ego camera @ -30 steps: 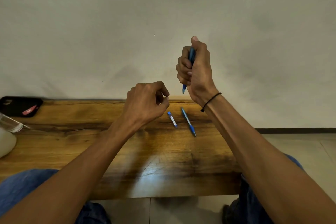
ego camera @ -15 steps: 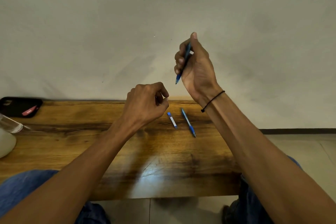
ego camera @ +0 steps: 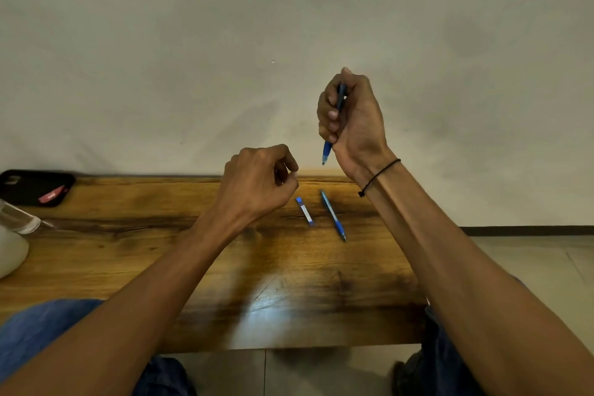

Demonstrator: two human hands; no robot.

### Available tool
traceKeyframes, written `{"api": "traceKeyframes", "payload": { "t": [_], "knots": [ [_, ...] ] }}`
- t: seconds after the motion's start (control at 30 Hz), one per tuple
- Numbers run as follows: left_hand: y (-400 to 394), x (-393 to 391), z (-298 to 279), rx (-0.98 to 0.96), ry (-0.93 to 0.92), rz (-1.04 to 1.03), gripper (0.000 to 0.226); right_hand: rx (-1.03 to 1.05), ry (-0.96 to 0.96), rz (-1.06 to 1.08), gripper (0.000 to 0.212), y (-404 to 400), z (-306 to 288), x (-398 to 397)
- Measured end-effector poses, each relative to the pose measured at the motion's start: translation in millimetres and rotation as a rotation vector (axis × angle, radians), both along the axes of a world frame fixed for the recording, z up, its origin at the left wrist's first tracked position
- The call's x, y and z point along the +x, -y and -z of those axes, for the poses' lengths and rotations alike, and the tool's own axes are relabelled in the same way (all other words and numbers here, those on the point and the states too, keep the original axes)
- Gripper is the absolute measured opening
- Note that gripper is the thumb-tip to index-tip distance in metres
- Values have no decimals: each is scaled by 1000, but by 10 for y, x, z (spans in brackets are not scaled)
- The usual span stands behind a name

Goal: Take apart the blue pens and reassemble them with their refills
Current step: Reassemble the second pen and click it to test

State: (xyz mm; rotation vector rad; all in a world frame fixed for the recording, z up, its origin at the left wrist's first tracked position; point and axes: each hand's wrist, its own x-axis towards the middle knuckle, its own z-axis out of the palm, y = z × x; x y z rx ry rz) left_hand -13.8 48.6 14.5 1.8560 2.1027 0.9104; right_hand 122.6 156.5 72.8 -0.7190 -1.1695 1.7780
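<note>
My right hand (ego camera: 352, 120) is raised above the far edge of the wooden table (ego camera: 160, 254) and grips a blue pen (ego camera: 327, 151) in its fist. The pen stands nearly upright with its tip pointing down, and my thumb lies over its top end. My left hand (ego camera: 257, 185) hovers lower and to the left, fingers curled, thumb tip against forefinger; I see nothing between them. A second blue pen (ego camera: 333, 215) lies on the table below my right hand. Just left of it lies a short blue-and-white piece (ego camera: 305, 211).
A black phone (ego camera: 35, 186) with a red tag lies at the table's far left corner. A white rounded container (ego camera: 9, 251) and a clear plastic item (ego camera: 17, 219) sit at the left edge. A plain wall rises behind the table. My knees in jeans flank its near edge.
Half a second ago my right fingers loosened and the pen tilted; now they are wrapped round it again and it stands nearly upright. My left hand has stayed in place.
</note>
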Motion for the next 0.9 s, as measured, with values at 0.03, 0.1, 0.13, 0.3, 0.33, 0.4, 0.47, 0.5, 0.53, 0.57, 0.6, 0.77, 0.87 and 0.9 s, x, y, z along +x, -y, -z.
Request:
{"api": "traceKeyframes", "payload": {
  "t": [0.03, 0.1, 0.13, 0.3, 0.33, 0.4, 0.47, 0.5, 0.53, 0.57, 0.6, 0.77, 0.87, 0.9],
  "knots": [
    [-2, 1, -2, -1, 0, 0, 11, -9, 10, 5, 47, -6, -3, 3],
    [-4, -1, 0, -6, 2, 4, 11, -14, 31, 24, 47, -4, -1, 0],
    [-5, -1, 3, -6, 3, 6, 12, -13, 28, 28, 47, 0, 0, -7],
    [-4, 2, 14, -12, 6, 14, 13, -23, 3, 34, 47, 13, -8, -28],
    [-2, 5, 17, -13, 6, 16, 13, -28, 2, 42, 46, 11, -10, -21],
    [1, 9, 21, -9, 6, 19, 13, -29, -8, 52, 46, 5, -16, -7],
    [5, 16, 21, -4, 7, 20, 13, -36, -16, 55, 46, 1, -22, 1],
    [5, 21, 22, -5, 5, 20, 13, -44, -18, 56, 45, 2, -23, 6],
    [4, 27, 22, -8, 3, 19, 13, -51, -20, 58, 45, 4, -23, 9],
    [2, 32, 24, -12, 2, 19, 13, -56, -23, 61, 45, 8, -21, 9],
    [-1, 37, 24, -16, 1, 19, 13, -59, -27, 65, 45, 11, -20, 12],
    [-6, 59, 22, -18, 2, 18, 13, -85, -36, 88, 44, -5, -41, 31],
    [-14, 49, 28, -22, 0, 18, 13, -90, -37, 102, 42, -17, -43, 26],
    [-17, 47, 29, -22, 1, 20, 13, -91, -42, 101, 43, -17, -44, 23]
  ]
}}
